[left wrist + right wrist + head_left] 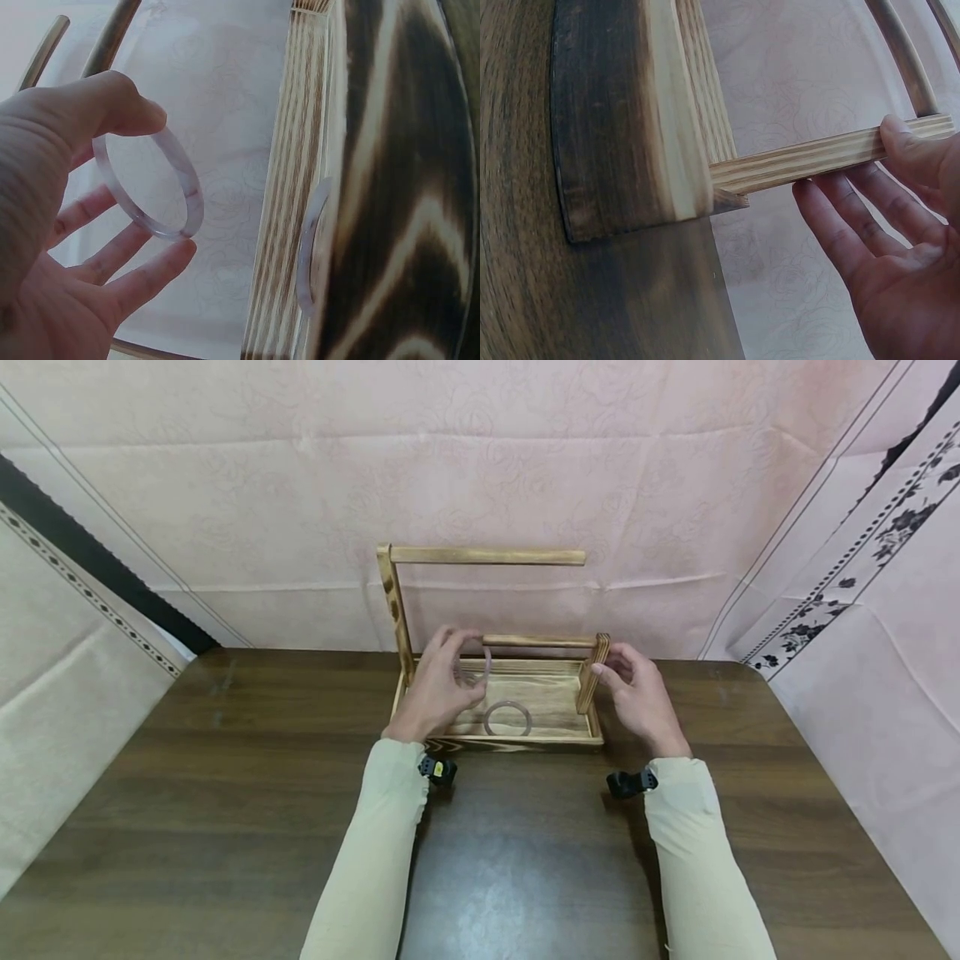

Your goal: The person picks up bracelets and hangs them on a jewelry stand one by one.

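Observation:
My left hand (438, 689) pinches a pale, translucent bangle (193, 199) between thumb and fingers, over the left part of a wooden stand with a tray base (517, 740). Whether that bangle is around the lower bar (540, 642), whose left end the hand hides, I cannot tell. A second bangle (528, 720) lies in the tray, near its front rim. On the right, my right hand (641, 697) holds the stand's short upright post (810, 159), thumb on one side and fingertips on the other.
A taller post (396, 610) rises at the stand's left and carries an upper bar (487, 556) with a free right end. The stand sits at the back of a brown wooden table (510, 860). Pale patterned cloth (480, 485) hangs right behind it.

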### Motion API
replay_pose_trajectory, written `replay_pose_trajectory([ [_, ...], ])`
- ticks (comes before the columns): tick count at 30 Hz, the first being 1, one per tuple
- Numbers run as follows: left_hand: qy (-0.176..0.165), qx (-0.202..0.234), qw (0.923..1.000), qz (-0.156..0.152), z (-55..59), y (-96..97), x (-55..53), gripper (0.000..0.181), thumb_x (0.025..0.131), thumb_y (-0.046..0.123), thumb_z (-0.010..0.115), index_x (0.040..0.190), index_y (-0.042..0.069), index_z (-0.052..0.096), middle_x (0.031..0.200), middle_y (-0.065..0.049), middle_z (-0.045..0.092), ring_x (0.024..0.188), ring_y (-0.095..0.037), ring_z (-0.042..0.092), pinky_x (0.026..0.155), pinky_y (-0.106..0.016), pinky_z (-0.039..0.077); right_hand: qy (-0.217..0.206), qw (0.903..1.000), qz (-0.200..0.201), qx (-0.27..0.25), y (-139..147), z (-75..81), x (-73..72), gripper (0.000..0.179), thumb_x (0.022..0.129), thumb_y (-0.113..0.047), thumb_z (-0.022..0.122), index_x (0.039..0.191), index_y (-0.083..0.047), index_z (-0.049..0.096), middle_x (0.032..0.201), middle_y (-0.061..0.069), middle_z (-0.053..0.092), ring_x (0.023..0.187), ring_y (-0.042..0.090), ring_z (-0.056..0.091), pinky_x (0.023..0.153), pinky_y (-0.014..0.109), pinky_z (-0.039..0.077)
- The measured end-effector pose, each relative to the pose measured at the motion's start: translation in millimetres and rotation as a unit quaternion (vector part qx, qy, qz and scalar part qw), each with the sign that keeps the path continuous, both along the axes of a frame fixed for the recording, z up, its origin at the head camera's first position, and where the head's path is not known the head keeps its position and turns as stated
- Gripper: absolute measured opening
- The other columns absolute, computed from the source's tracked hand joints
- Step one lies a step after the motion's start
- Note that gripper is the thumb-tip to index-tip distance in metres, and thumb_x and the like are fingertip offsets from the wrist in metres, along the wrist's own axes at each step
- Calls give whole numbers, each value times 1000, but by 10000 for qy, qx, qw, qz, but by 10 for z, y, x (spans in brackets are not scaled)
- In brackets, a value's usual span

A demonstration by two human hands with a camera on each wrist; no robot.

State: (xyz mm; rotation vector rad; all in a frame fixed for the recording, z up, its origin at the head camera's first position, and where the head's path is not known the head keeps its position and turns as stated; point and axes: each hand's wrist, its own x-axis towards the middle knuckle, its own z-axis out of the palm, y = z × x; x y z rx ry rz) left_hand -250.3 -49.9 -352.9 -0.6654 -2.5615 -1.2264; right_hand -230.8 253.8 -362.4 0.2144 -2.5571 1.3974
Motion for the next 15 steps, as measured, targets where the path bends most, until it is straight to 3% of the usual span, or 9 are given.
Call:
replay_pose_trajectory([
  [2, 69, -42, 10000, 44, 5, 5, -4, 67, 82, 4, 79, 141, 17, 53, 142, -6, 46, 78, -22, 66, 71, -25, 60, -14, 10000, 10, -7, 2, 0, 0, 33, 106, -23, 56, 129, 1, 57, 125, 21, 65, 123, 34, 61, 107, 50, 48],
  [5, 140, -107, 9998, 94, 5, 10, -11, 65, 82, 3, 79, 140, 18, 54, 143, -7, 45, 93, -23, 64, 72, -29, 62, -10, 10000, 6, 5, 2, 0, 0, 34, 106, -23, 56, 129, 2, 57, 125, 22, 64, 124, 35, 61, 108, 51, 47],
  [9, 314, -372, 9984, 291, 5, 14, -11, 65, 80, 6, 80, 139, 19, 56, 147, -7, 44, 125, -27, 49, 91, -39, 59, -20, 10000, -31, 32, 3, -4, 2, 33, 106, -22, 57, 128, 2, 57, 125, 23, 64, 123, 36, 60, 109, 51, 46],
  [12, 511, -589, 9959, 464, 5, 16, -10, 66, 78, 7, 81, 138, 20, 56, 147, -6, 45, 131, -28, 44, 100, -44, 54, -19, 10000, -30, 27, 1, -4, 1, 32, 106, -21, 56, 128, 2, 57, 124, 22, 64, 123, 35, 61, 108, 50, 47],
  [15, 676, -707, 9937, 552, 4, 15, -9, 66, 77, 7, 81, 138, 20, 57, 146, -6, 47, 129, -29, 44, 100, -47, 53, 16, 10000, -5, 24, -5, -5, -6, 32, 106, -20, 56, 128, 3, 56, 123, 23, 65, 120, 35, 62, 106, 49, 48],
])
